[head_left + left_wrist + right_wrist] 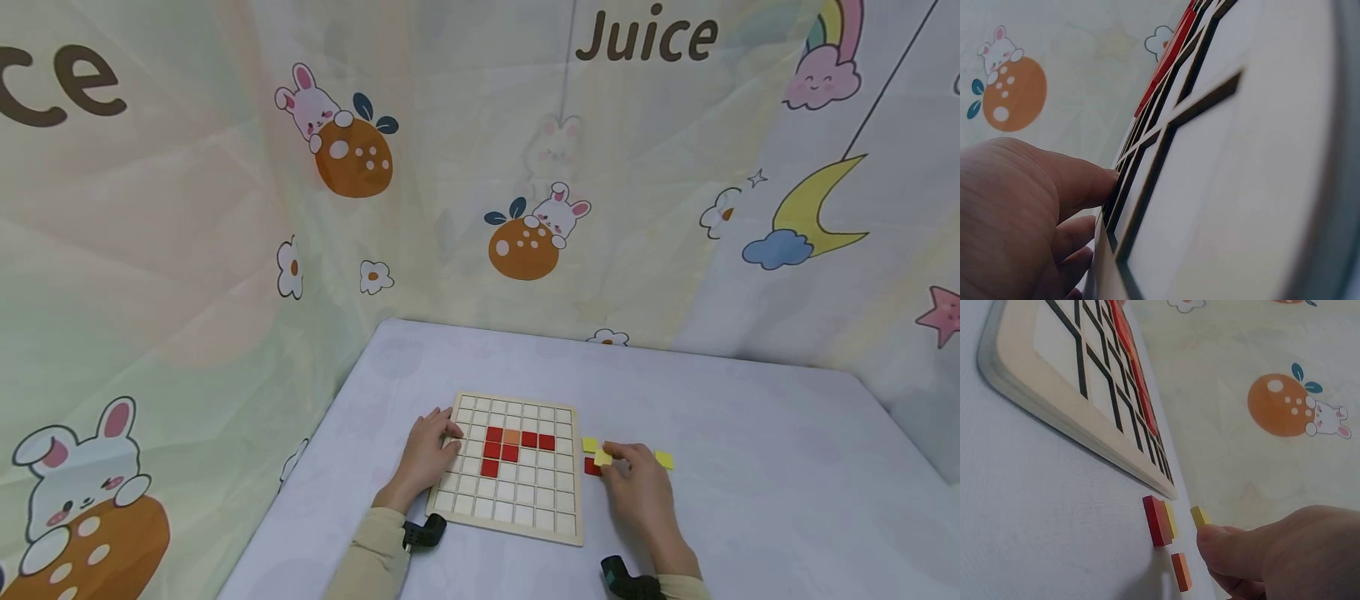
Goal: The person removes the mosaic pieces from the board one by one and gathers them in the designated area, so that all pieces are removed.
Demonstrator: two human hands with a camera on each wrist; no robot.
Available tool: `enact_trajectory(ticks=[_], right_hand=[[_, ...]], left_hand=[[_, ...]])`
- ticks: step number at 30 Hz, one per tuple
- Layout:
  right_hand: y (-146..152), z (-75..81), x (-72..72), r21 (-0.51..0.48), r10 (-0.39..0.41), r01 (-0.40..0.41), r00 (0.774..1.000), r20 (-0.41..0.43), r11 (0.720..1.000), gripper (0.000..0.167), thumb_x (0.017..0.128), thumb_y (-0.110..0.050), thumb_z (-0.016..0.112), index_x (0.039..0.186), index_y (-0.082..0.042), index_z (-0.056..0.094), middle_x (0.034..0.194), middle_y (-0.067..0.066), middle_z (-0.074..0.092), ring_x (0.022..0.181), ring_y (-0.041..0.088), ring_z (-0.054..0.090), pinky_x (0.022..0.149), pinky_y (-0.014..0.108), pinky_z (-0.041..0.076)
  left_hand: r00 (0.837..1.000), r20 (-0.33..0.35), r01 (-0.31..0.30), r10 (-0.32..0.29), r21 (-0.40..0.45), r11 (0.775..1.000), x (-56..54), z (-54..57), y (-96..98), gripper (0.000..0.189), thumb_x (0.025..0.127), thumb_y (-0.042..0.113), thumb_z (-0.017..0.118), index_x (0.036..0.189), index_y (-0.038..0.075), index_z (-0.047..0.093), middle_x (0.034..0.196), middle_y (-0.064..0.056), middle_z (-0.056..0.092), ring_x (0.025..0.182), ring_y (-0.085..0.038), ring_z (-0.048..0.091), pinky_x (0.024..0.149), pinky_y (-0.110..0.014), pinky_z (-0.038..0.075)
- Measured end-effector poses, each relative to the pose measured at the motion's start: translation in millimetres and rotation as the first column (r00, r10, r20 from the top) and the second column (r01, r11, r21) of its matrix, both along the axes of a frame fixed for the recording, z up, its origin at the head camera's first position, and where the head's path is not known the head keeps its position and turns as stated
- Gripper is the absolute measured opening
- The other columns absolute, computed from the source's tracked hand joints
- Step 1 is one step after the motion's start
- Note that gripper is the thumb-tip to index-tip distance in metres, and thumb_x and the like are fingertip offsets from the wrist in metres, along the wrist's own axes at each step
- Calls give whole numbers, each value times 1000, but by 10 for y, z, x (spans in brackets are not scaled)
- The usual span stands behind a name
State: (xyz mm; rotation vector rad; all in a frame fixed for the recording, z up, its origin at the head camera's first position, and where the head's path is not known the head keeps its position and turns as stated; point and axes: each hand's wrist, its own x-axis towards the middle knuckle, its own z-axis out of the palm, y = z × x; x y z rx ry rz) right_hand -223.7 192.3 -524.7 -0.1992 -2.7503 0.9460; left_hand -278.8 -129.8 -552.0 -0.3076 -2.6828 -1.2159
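A wooden grid board (546, 502) lies flat on the table, with several red tiles (491, 451) and one orange tile (512, 437) in its squares. My left hand (425, 452) rests on the board's left edge; in the left wrist view its thumb (1088, 181) touches the rim. Right of the board, my right hand (641, 490) pinches a small yellow tile (1199, 516) between thumb and finger. Near that hand lie a red tile (592, 467), a yellow tile (589, 444) and another yellow tile (664, 459). The right wrist view also shows an orange tile (1181, 572) there.
The white table (787, 500) extends past the board on both sides. Behind it hangs a printed cloth (450, 125) with rabbits, oranges and a moon. Dark wrist cameras (425, 532) are strapped to both wrists.
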Motion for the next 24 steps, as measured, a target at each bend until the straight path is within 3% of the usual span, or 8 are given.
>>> enact_trajectory(ticks=[5, 12, 19, 24], right_hand=[[62, -3, -6, -2, -18, 18, 999, 49, 1000, 36, 87, -6, 67, 123, -5, 66, 117, 17, 61, 104, 33, 57, 88, 52, 50], [107, 1, 0, 9, -20, 19, 997, 75, 1000, 33, 85, -5, 70, 118, 0, 67, 114, 18, 62, 83, 25, 52, 69, 36, 46], [160, -21, 4, 30, -28, 25, 995, 97, 999, 32, 85, -5, 71, 116, 1, 68, 113, 19, 62, 80, 25, 52, 66, 34, 48], [207, -25, 7, 30, -21, 18, 994, 111, 999, 33, 84, -4, 72, 116, 1, 68, 107, 17, 62, 73, 22, 49, 58, 28, 41]], left_hand=[[1000, 0, 2, -2, 1, 1000, -4, -5, 0, 9, 88, 6, 67, 92, 14, 65, 144, -21, 48, 141, -38, 33, 120, -53, 14], [1000, -3, 5, -5, -5, 1000, -7, -13, -6, 9, 88, 6, 67, 92, 14, 65, 144, -21, 48, 141, -38, 34, 120, -54, 14], [1000, -4, 3, -3, 0, 1000, -7, -14, 0, 9, 88, 6, 67, 91, 14, 65, 144, -21, 48, 141, -38, 34, 120, -54, 14], [1000, -1, 2, -2, 0, 1000, -7, -3, 0, 9, 88, 6, 67, 92, 14, 65, 144, -21, 48, 141, -38, 33, 120, -54, 14]])
